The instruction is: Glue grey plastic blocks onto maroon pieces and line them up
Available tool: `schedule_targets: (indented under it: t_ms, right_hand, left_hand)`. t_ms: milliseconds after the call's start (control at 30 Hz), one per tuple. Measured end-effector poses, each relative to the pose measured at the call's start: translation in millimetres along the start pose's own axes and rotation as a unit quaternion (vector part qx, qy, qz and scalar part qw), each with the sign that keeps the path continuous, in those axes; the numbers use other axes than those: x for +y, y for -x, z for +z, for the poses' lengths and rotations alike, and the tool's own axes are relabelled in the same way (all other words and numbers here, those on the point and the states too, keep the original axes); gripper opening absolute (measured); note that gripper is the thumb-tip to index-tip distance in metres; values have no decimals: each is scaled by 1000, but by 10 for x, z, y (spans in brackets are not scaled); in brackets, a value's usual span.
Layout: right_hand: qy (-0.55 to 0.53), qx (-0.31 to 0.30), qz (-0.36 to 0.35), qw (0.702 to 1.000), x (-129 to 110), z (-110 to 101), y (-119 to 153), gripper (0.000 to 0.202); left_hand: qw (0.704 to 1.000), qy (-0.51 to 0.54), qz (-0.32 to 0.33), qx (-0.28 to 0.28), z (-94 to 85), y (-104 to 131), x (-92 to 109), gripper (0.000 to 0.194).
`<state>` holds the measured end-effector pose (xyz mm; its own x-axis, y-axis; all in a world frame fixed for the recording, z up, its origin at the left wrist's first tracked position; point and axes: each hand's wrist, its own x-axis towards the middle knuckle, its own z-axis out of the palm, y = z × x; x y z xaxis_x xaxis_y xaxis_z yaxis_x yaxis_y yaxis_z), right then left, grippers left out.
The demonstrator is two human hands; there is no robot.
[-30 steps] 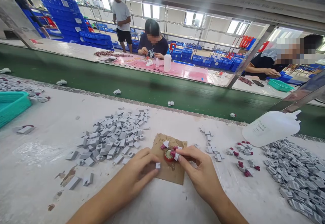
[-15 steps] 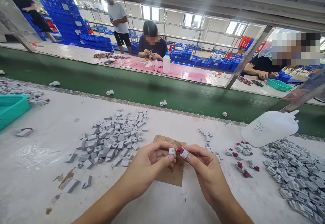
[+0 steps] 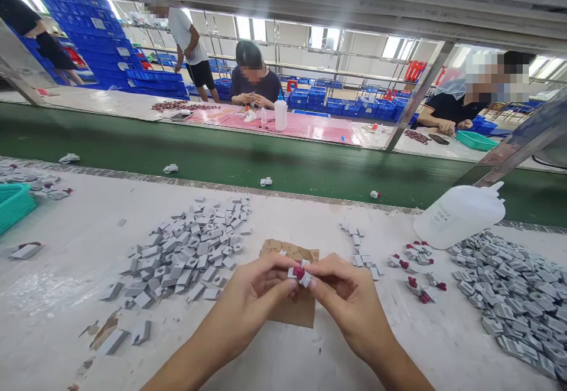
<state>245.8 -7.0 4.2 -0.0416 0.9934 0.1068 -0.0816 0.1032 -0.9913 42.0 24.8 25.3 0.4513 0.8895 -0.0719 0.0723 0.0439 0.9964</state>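
My left hand (image 3: 254,293) pinches a small grey plastic block (image 3: 290,272) between thumb and fingertips. In my right hand (image 3: 354,302), thumb and forefinger grip a small grey-and-maroon plastic piece (image 3: 300,274). The two parts touch each other, and my fingertips cover some of both. Below my hands lies a piece of brown cardboard (image 3: 303,315) on the white tabletop. A heap of grey blocks (image 3: 190,249) spreads to the left of my left hand. Several grey-and-maroon pieces (image 3: 420,253) sit right of my right hand.
A white plastic bottle (image 3: 458,217) leans beside a large heap of grey parts (image 3: 514,296). At far left is a green basket (image 3: 15,205). Beyond the table runs a green conveyor belt (image 3: 221,155) carrying small parts. Across it, co-workers (image 3: 256,81) sit at another bench.
My hands have come together, bringing the grey-and-maroon piece against the grey block. Parts on the belt have shifted left in view. The camera view has moved slightly.
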Motion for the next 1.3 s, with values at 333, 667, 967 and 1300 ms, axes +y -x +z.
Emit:
schedule_targets:
  t_ms: [333,667,967,1300]
  right_hand:
    - [93,-53,20,994,-202,-205,-117,21]
    - [467,181,66,863,-105,-1243,-1728,34]
    - [510,175,44,841,-7,-1255,-1765,19]
    - [338,89,-37,936,186,-885,438,26]
  left_hand:
    - [987,-141,30,-64,10,-248,218,15]
    - [930,-357,-52,71,274,-2169,331,34]
    - [902,-403,-126,92,577,-2649,265,40]
    - [834,-547,-23,75,-499,-1035,212,26]
